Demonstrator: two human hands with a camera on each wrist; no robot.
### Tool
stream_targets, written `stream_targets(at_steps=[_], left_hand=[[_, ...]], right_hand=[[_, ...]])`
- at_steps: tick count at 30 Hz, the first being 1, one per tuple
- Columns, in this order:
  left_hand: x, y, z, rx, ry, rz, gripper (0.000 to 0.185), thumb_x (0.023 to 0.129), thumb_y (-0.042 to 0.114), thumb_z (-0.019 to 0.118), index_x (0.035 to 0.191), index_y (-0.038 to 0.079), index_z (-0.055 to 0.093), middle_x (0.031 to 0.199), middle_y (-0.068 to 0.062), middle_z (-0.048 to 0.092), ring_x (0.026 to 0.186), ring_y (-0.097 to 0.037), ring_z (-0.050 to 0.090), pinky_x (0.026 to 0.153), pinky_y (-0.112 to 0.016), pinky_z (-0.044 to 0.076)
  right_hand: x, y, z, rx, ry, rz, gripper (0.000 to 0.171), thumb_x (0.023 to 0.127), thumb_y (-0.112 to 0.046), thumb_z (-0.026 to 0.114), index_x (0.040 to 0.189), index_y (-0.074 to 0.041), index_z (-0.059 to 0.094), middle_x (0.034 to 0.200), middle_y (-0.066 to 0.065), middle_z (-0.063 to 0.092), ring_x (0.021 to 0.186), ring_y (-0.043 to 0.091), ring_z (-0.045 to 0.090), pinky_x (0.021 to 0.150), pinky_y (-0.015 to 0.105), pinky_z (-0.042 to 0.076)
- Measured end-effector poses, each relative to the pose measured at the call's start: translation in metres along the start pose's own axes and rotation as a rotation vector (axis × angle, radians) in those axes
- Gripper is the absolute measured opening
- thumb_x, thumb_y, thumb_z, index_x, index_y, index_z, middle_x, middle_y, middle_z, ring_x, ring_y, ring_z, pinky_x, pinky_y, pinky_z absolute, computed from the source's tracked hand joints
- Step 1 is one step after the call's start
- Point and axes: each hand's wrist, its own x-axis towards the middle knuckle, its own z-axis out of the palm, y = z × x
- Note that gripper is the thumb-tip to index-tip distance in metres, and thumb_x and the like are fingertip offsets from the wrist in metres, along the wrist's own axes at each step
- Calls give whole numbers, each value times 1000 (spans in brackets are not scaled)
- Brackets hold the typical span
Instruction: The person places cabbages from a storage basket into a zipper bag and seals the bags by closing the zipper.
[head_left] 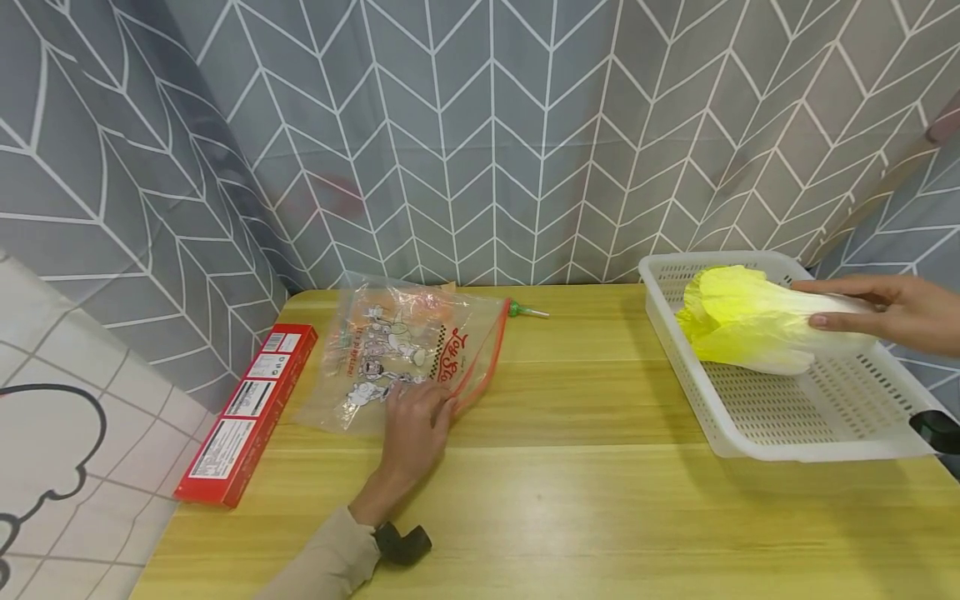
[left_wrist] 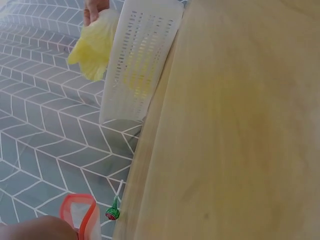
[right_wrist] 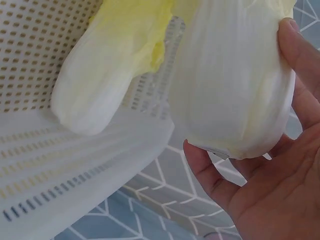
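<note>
My right hand (head_left: pixel 903 310) grips the pale base of a napa cabbage (head_left: pixel 813 321) above the white plastic basket (head_left: pixel 723 421). Its leafy yellow end points left. A second cabbage (right_wrist: pixel 97 80) lies in the basket under the held one. On the left, my left hand (head_left: pixel 415 425) pinches the near corner of a clear printed zip bag (head_left: pixel 405 333) by its red-edged mouth. In the left wrist view the red rim (left_wrist: pixel 89 220) stands apart as a loop. Something orange shows through the bag's plastic.
A green-wrapped lollipop (head_left: pixel 517 309) lies just right of the bag's mouth. Along the table's left edge is a long red box (head_left: pixel 247 408). A grey patterned curtain (head_left: pixel 525 150) hangs behind the wooden table (head_left: pixel 555 517).
</note>
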Motion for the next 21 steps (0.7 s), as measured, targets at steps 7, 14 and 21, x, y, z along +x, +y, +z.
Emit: stream_targets(at_steps=[7, 14, 21], left_hand=[[0, -2, 1, -53, 8, -37, 11, 87, 13, 78, 96, 6, 78, 108, -11, 78, 106, -33, 73, 111, -71, 35], [0, -3, 1, -76, 3, -46, 9, 88, 12, 76, 95, 7, 78, 107, -10, 79, 105, -32, 73, 110, -71, 35], [0, -4, 2, -81, 4, -52, 9, 88, 12, 76, 95, 7, 78, 107, -10, 79, 105, -31, 73, 110, -68, 37]], right_hand=[[4, -18, -1, 73, 2, -29, 63, 95, -49, 68, 152, -31, 48, 109, -46, 48, 89, -25, 44, 80, 52, 54], [12, -50, 6, 91, 25, -119, 56, 96, -39, 70, 148, -30, 53, 115, -28, 58, 82, -5, 52, 74, 34, 48], [23, -83, 16, 169, 4, -207, 52, 96, -36, 71, 145, -34, 56, 123, -35, 56, 83, 9, 54, 67, 27, 42]])
